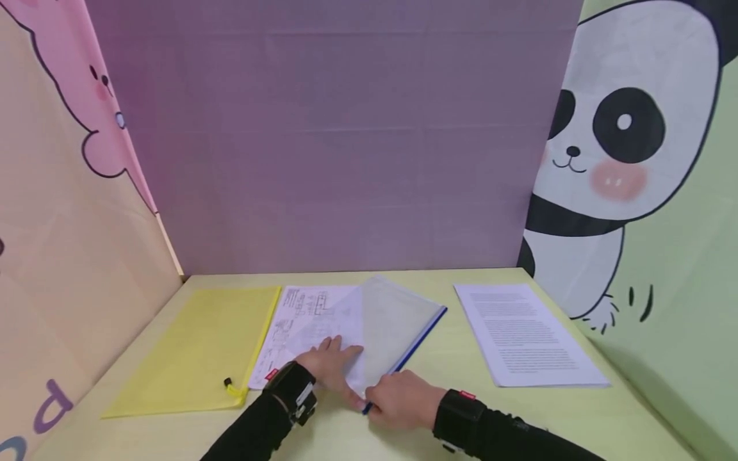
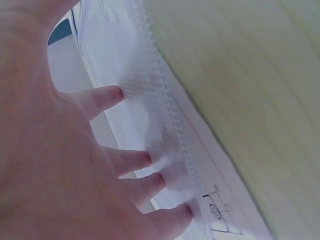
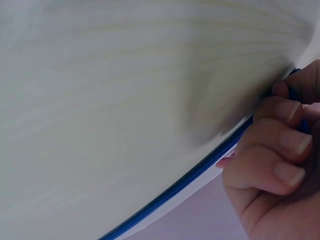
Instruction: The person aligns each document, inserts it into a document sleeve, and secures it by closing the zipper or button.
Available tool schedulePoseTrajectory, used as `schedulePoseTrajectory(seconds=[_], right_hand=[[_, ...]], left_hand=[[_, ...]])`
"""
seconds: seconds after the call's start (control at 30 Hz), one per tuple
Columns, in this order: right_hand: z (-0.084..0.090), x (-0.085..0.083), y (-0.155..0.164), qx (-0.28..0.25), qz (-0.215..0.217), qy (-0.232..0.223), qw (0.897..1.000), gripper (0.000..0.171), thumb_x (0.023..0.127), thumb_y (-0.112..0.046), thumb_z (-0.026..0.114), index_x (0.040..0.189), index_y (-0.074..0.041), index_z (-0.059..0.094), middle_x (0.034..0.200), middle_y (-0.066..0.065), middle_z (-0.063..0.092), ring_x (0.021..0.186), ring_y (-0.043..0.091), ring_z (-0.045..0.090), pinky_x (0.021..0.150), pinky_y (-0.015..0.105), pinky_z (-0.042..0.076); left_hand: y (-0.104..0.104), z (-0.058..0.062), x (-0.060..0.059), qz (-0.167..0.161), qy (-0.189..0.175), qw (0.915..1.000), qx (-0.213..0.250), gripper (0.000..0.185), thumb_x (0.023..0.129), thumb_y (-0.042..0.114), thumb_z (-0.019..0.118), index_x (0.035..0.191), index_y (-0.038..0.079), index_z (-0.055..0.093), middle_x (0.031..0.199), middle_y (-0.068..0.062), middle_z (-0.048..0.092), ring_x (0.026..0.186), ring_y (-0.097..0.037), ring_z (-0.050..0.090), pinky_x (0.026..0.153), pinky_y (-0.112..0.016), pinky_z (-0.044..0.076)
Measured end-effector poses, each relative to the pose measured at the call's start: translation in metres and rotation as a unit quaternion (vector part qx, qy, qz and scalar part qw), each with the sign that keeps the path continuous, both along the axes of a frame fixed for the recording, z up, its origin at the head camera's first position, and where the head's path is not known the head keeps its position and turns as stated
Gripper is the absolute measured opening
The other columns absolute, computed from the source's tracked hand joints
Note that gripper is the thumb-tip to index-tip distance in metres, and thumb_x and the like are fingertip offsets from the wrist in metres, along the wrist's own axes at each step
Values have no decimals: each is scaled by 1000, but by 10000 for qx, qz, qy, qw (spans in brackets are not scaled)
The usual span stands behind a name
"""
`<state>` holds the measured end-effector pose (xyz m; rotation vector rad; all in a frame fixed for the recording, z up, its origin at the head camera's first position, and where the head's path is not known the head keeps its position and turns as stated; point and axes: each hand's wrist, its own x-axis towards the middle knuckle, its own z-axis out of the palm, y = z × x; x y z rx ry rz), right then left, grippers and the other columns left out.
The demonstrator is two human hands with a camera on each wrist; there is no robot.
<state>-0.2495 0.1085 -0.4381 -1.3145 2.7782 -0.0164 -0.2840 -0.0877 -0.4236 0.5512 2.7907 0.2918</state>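
Note:
A translucent zip pouch [image 1: 398, 320] with a blue zipper [image 1: 423, 333] lies slanted in the middle of the table, partly over a sheet with handwriting and diagrams [image 1: 311, 304]. My left hand [image 1: 330, 371] presses on the pouch's left part with its fingers spread and straight. Its thumb stretches toward the zipper's near end. In the left wrist view the fingertips [image 2: 160, 180] rest on the finely textured plastic. At that near end my right hand [image 1: 406, 400] pinches the blue zipper, fingers curled; in the right wrist view they hide part of it.
On the left lies a yellow zip pouch [image 1: 190, 346] with a short yellow cord pull [image 1: 232, 387]. A printed stack of paper [image 1: 527, 336] lies on the right. A purple panel [image 1: 346, 141] stands behind the table, with printed walls on both sides.

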Motion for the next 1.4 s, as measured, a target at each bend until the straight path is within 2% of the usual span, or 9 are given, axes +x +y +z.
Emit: schedulePoseTrajectory(seconds=[0.2,0.37,0.5,0.57,0.77,1.1,1.4], right_hand=[[-4,-3,2,-47,-39,-54,10000,28,93,-24,65,71,-22,48,58,-13,36,50,4,40,47,22,32],[-3,-3,4,-19,-114,139,9998,25,93,-26,66,73,-21,52,60,-12,42,53,4,43,48,24,36],[0,-5,7,-60,-253,-34,9997,21,94,-25,65,76,-20,55,64,-10,45,55,5,45,51,25,37],[1,-6,8,-75,-262,-142,9995,21,94,-24,65,77,-19,55,64,-10,44,55,5,44,52,24,36],[1,-10,10,-82,-189,-31,9998,22,94,-23,64,76,-20,53,62,-11,41,53,5,42,49,23,35],[-2,-13,11,-117,-231,-53,9997,23,93,-23,65,75,-20,52,62,-11,41,53,5,41,49,23,34],[-3,-13,10,-76,-265,36,9996,23,92,-25,66,74,-21,51,61,-11,42,52,5,42,49,24,35]], left_hand=[[0,1,1,46,-34,10000,30,112,63,63,89,155,20,43,161,-27,28,147,-48,26,116,-65,26],[0,2,2,40,-10,10000,63,111,63,64,89,155,20,43,160,-28,28,147,-48,26,116,-65,25],[0,2,1,82,-45,9999,43,111,63,64,89,155,21,43,161,-26,28,147,-47,26,117,-64,26],[1,2,1,114,-35,9999,31,110,63,64,89,155,22,44,161,-26,29,147,-47,27,116,-64,26],[2,3,0,114,50,9999,-36,110,62,64,89,154,24,44,160,-24,32,146,-46,30,115,-64,28],[1,3,-1,125,-10,9999,-38,111,62,65,89,154,24,44,160,-23,31,146,-45,30,116,-63,28],[2,3,1,202,-144,9997,66,110,63,63,90,154,24,44,162,-24,29,148,-46,27,117,-64,24]])
